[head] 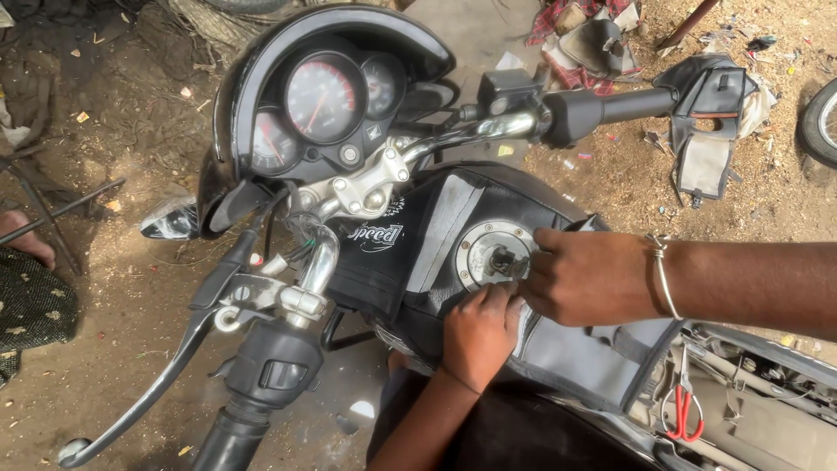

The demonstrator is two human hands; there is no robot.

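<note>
Fuel cap [497, 255] gets pinched by right hand [586, 277] fingertips while left hand [479, 330], fingers curled, braces the tank cover [436, 228] beside it.

Looks like open-air roadside bike repair spot, not proper garage. Bare dirt ground [131, 288] everywhere, littered with scraps and wood shavings. Black motorcycle [418, 235] parked right on it, seat off, frame innards exposed at rear. Red-handled pliers [683, 410] lying in open frame. Loose black bike panel [711, 113] dumped on dirt, rags [584, 39] piled beside it, another wheel [821, 122] poking in at right edge. Pretty typical street mechanic setup.
</note>
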